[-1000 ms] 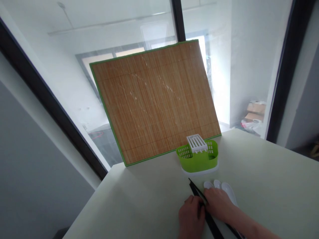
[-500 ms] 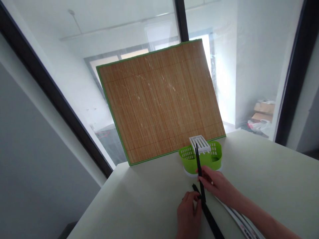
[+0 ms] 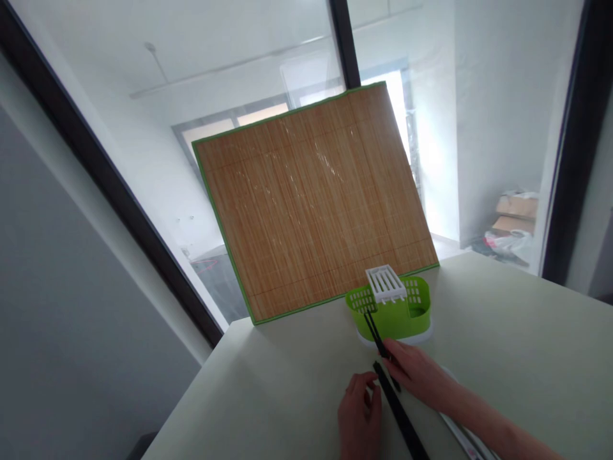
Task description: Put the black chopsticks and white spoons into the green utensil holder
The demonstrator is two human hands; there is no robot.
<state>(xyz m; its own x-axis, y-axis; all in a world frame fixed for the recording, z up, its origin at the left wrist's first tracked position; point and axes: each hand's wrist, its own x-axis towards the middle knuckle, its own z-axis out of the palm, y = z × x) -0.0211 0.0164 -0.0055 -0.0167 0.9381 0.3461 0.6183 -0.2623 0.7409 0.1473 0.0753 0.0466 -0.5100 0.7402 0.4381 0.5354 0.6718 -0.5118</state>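
My right hand (image 3: 416, 370) grasps slim black chopsticks (image 3: 374, 333), raised near the green perforated plastic caddy (image 3: 400, 321); a long black bundle (image 3: 400, 414) lies on the white table (image 3: 278, 390). Whether my left hand (image 3: 359, 412) grips, I cannot tell.

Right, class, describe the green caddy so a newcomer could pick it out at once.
Find the large bamboo mat propped up at the back of the white table. The green caddy sits in front of its lower right part. Unlike the black sticks in the right hand, it is an open container with a white slatted rack on top.
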